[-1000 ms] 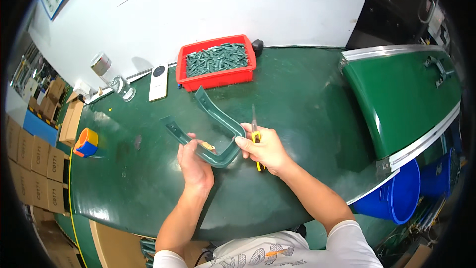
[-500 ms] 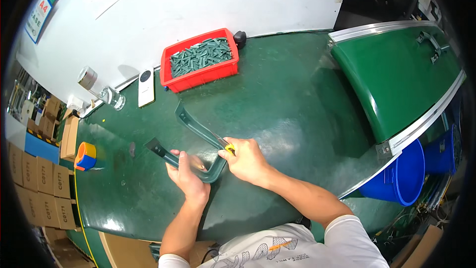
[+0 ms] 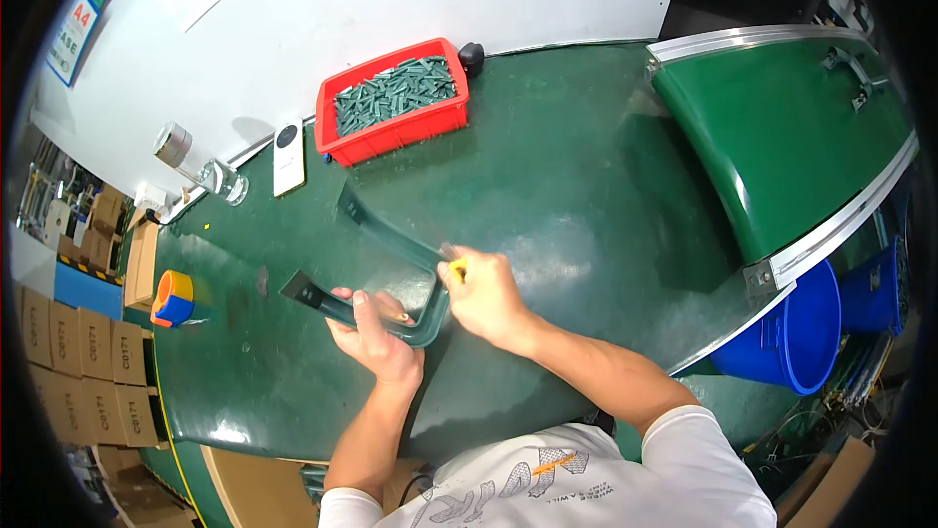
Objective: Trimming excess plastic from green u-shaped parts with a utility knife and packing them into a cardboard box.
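Note:
Above the table I hold a dark green, U-shaped plastic strip (image 3: 422,331) with two long arms, holes showing near the end of one. My left hand (image 3: 379,337) is closed around the nearer arm, thumb on top, close to the bend. Within my right hand (image 3: 490,298) is a small yellow-handled tool (image 3: 457,270), gripped against the strip's other arm beside the bend. Fingers cover most of this tool, so its exact kind is unclear. The far arm of the strip looks slightly blurred.
A red bin (image 3: 391,144) of small green pieces stands at the table's back. Left of it are a white phone-like device (image 3: 289,159) and a glass bottle (image 3: 227,183). Tape rolls (image 3: 173,297) lie at the left edge. Right stands a green conveyor (image 3: 782,127), above a blue bucket (image 3: 787,337).
The whole view has shifted slightly. My right hand has turned a little at the strip, and the tool's thin metal part shows less than before. Both hands keep their holds.

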`<state>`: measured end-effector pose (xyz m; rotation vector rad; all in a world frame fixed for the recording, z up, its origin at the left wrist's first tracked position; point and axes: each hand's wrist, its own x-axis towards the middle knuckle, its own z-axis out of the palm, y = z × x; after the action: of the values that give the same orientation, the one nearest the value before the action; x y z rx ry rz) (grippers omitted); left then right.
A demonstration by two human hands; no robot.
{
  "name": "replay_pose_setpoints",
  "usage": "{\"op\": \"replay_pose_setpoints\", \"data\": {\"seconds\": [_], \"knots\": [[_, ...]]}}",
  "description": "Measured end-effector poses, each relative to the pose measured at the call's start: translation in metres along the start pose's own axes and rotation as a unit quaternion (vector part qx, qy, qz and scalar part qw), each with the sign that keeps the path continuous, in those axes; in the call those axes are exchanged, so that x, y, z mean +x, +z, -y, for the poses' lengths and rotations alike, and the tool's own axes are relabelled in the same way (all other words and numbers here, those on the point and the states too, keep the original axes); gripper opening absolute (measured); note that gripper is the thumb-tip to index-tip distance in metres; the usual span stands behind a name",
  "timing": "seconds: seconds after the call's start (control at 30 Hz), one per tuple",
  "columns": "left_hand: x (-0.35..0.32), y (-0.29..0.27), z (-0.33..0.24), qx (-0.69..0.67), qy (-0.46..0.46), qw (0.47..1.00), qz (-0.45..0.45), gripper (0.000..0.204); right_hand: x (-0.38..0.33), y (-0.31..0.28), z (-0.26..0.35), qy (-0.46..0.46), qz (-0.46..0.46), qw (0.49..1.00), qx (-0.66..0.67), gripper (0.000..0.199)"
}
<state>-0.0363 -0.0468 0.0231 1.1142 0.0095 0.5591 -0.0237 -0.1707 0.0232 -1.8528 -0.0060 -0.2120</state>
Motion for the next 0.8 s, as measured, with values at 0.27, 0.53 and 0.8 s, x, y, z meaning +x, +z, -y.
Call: {"op": "replay_pose_setpoints", "data": {"seconds": [0.27, 0.53, 0.8], "knots": [[-0.010, -0.002, 0.002, 0.065, 0.105, 0.989, 0.076, 0.016, 0.008, -0.014, 0.000, 0.139, 0.062, 0.978, 0.142, 0.022], [-0.016, -0.016, 0.009, 0.122, 0.250, 0.949, 0.150, 0.014, 0.014, -0.030, 0.007, 0.246, 0.173, 0.945, 0.125, 0.017], [-0.009, -0.030, 0.013, 0.188, 0.290, 0.927, 0.145, 0.021, -0.007, -0.007, 0.011, 0.309, 0.123, 0.908, 0.256, 0.016]]}}
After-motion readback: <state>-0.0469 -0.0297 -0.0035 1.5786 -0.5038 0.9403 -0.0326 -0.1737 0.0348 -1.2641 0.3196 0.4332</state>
